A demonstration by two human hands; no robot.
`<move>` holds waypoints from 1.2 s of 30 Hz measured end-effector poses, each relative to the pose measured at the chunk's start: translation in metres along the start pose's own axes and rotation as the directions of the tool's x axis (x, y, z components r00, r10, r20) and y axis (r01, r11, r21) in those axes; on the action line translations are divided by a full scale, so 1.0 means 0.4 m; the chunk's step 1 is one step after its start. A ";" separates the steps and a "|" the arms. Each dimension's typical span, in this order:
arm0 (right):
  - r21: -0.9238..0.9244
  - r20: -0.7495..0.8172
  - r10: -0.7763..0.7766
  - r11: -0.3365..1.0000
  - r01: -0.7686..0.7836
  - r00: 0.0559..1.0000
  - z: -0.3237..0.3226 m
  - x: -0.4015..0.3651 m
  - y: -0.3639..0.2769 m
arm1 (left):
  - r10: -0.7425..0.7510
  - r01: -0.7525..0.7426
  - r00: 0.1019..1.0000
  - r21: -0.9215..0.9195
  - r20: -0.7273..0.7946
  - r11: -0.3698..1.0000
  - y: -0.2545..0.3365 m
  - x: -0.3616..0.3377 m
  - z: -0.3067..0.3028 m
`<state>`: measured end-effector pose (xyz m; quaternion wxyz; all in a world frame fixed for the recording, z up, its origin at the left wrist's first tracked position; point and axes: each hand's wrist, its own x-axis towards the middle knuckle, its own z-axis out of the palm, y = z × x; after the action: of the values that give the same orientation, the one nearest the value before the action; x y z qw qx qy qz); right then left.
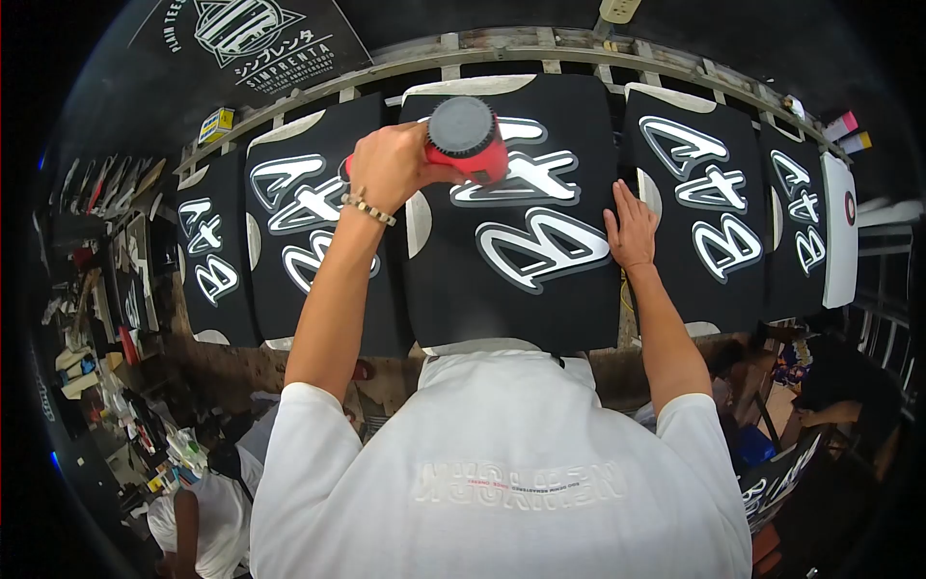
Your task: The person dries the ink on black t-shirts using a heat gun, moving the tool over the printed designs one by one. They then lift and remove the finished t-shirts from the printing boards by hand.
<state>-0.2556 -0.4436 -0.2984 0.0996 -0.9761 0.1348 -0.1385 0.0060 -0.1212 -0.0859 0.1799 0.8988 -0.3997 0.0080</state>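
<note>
My left hand (386, 164), with a bead bracelet on the wrist, grips a red heat gun with a round dark grey end (467, 138). It holds the tool just above the middle black T-shirt (511, 299), over the top of the white "B4+" print (540, 246). My right hand (632, 230) lies flat, fingers spread, on the right edge of that same shirt. My white T-shirt (502, 473) fills the lower middle of the view.
Several more black shirts with the same white print lie on boards in a row to the left (299, 222) and right (699, 203). A wooden rail (540, 43) runs behind them. A black banner (251, 39) hangs at top left. Other people stand at lower left (207, 521) and right (839, 396).
</note>
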 end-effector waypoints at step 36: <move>0.118 0.065 -0.109 0.988 0.101 0.992 0.009 0.001 0.032 | -0.467 0.477 0.879 0.154 -0.099 0.865 0.093 -0.262 -0.062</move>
<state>-0.2571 -0.4554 -0.3048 0.1528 -0.9788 0.0714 -0.1162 -0.0889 -0.0609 -0.0677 0.1089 0.9808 -0.1601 0.0247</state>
